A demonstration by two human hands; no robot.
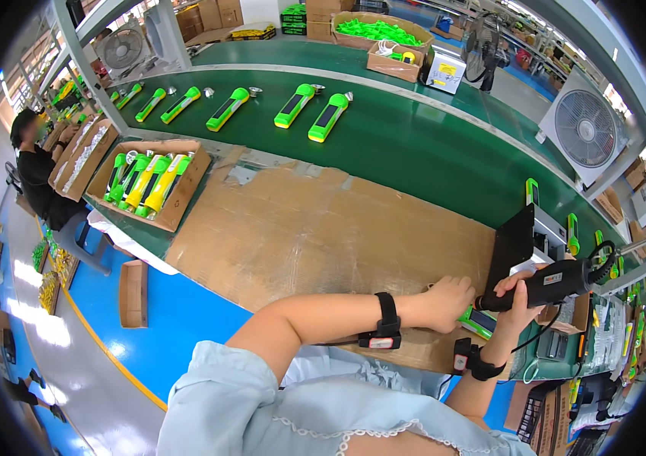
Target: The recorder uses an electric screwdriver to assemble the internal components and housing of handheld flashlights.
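Observation:
My right hand [519,300] is wrapped around a black electric screwdriver [555,287], which lies tilted with its tip toward my left hand. A cable runs from its back end. Under the screwdriver's tip, on the cardboard sheet [323,235], lies a green handheld light [479,324] with a dark panel. My left hand [448,302] is closed at the light's left end, its fingertips partly hidden. Both wrists wear black straps with small boxes.
A cardboard box [178,204] of green and yellow lights stands left. Several lights lie along the green conveyor belt [414,140] beyond. A black-sided stand [511,242] rises just beyond my right hand. Another person [38,171] sits at far left.

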